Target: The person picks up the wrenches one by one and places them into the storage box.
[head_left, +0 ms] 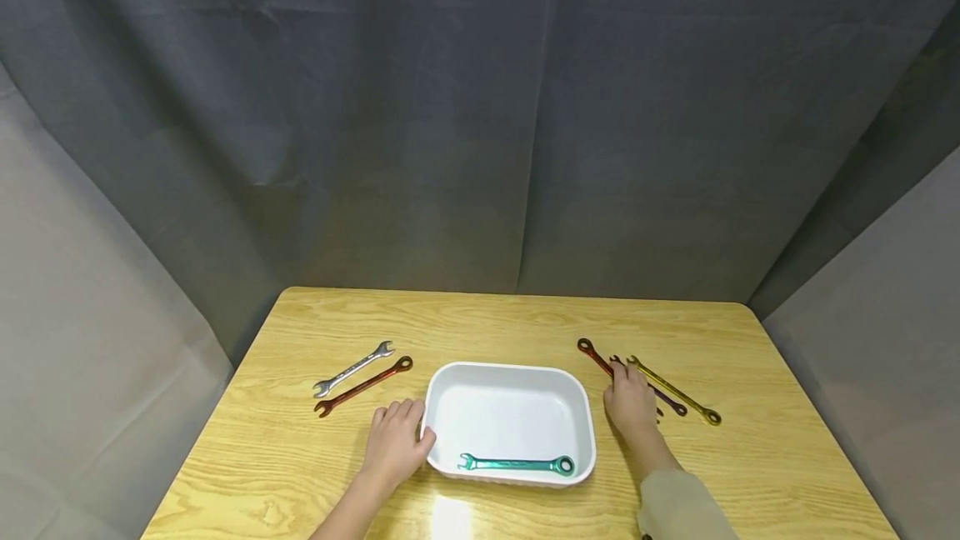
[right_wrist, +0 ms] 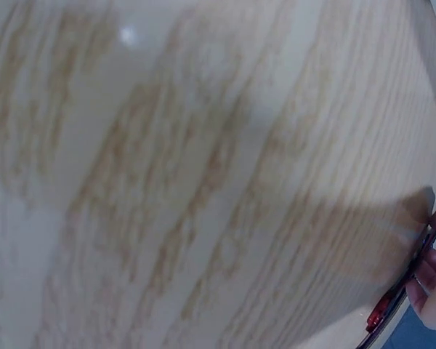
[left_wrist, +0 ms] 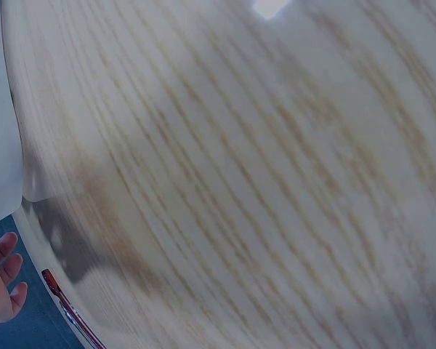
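Observation:
My left hand point(head_left: 397, 440) grips the left rim of a white tray point(head_left: 510, 369), with the thumb over the edge. Inside the tray, along its front wall, lies a green wrench point(head_left: 517, 465). To the tray's right, my right hand point(head_left: 632, 407) pinches a red wrench point(head_left: 595, 354), covering its middle. In the right wrist view the fingers point(right_wrist: 429, 276) close around a thin dark shaft. A purple wrench point(head_left: 670, 401) is partly hidden by this hand, and a gold wrench point(head_left: 678, 392) lies just right of it.
Left of the tray, a silver wrench point(head_left: 352, 371) and a copper-red wrench point(head_left: 363, 387) lie side by side on the wooden table point(head_left: 262, 457). Grey curtains point(head_left: 420, 148) hang behind the table and at its sides.

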Motion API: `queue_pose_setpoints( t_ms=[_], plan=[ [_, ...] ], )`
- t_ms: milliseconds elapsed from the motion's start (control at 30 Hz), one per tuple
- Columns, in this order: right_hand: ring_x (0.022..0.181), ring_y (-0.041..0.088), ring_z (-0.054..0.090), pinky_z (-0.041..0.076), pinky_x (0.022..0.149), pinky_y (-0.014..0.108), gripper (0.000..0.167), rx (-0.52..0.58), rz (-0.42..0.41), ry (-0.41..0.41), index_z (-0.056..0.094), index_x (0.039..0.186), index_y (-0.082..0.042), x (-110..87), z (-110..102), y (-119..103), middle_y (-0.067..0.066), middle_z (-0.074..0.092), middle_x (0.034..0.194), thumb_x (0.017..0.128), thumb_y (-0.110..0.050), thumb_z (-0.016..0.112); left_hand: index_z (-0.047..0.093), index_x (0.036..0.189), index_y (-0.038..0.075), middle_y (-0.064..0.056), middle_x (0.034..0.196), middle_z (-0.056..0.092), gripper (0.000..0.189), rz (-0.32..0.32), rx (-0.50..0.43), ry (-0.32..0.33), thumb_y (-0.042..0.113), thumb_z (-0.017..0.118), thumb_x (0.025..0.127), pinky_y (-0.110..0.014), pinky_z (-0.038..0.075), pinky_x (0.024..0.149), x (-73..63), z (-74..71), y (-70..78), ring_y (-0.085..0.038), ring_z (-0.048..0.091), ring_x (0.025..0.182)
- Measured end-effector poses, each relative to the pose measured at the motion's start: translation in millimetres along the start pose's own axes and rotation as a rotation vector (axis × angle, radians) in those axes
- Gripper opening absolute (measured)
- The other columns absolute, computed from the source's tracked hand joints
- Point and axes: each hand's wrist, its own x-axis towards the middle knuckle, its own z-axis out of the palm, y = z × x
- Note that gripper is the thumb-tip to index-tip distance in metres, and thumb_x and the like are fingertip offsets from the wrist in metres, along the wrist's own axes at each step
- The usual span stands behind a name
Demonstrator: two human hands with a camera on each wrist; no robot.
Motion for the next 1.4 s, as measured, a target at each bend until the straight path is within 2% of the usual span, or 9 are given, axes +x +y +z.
queue_pose_setpoints(
  t_ms=[100, 300, 533, 900, 1167, 1400],
  plan=[
    [0.109, 0.048, 0.043, 0.04, 0.08, 0.058, 0.044, -0.011, -0.006, -0.008, 0.046, 0.124, 0.007, 0.8, -1.5, 0.2, 0.033, 0.044, 0.119, 0.083, -0.006, 0.053, 0.06, 0.105, 0.011, -0.004, 0.097, 0.062, 0.031, -0.003, -0.001, 0.004, 0.03, 0.054, 0.081, -0.042, 0.038, 0.082, -0.1, -0.2, 0.3, -0.021, 0.055, 0.088],
    [0.098, 0.046, 0.05, 0.045, 0.072, 0.056, 0.041, -0.013, -0.014, -0.008, 0.05, 0.12, 0.007, 5.2, -3.8, 0.5, 0.031, 0.05, 0.109, 0.079, -0.002, 0.054, 0.06, 0.107, 0.011, -0.004, 0.099, 0.062, 0.033, -0.021, -0.012, -0.029, 0.031, 0.053, 0.082, -0.042, 0.037, 0.084, -0.1, -1.4, 1.1, -0.021, 0.054, 0.091],
    [0.106, 0.047, 0.046, 0.044, 0.076, 0.056, 0.038, -0.021, 0.032, -0.062, 0.052, 0.121, 0.004, 9.9, -2.5, 3.6, 0.033, 0.047, 0.116, 0.083, -0.002, 0.052, 0.059, 0.108, 0.011, -0.004, 0.102, 0.062, 0.033, -0.023, -0.011, -0.039, 0.031, 0.053, 0.083, -0.042, 0.037, 0.085, -0.3, -1.5, 0.9, -0.021, 0.054, 0.093],
    [0.104, 0.046, 0.048, 0.048, 0.071, 0.053, 0.037, -0.002, 0.038, -0.086, 0.054, 0.119, 0.003, 14.4, -4.4, 3.8, 0.031, 0.049, 0.113, 0.081, 0.001, 0.053, 0.06, 0.107, 0.011, -0.004, 0.099, 0.062, 0.033, -0.01, -0.011, -0.009, 0.03, 0.054, 0.081, -0.042, 0.038, 0.083, -0.5, -1.1, 1.2, -0.022, 0.055, 0.091],
    [0.1, 0.051, 0.049, 0.047, 0.072, 0.056, 0.039, -0.025, 0.024, -0.131, 0.053, 0.119, 0.004, 17.9, -7.8, 5.7, 0.035, 0.048, 0.115, 0.08, 0.002, 0.055, 0.06, 0.107, 0.011, -0.005, 0.099, 0.063, 0.034, -0.007, -0.01, 0.001, 0.031, 0.053, 0.081, -0.043, 0.038, 0.082, -0.5, 0.8, 1.2, -0.022, 0.055, 0.091],
    [0.09, 0.047, 0.054, 0.048, 0.067, 0.053, 0.039, -0.021, 0.039, -0.169, 0.053, 0.117, 0.004, 20.3, -8.8, 7.3, 0.03, 0.053, 0.103, 0.078, 0.0, 0.057, 0.06, 0.109, 0.01, -0.006, 0.101, 0.063, 0.035, -0.019, -0.019, -0.015, 0.031, 0.053, 0.081, -0.043, 0.038, 0.084, -0.6, -0.3, 1.6, -0.023, 0.055, 0.093]
  ],
)
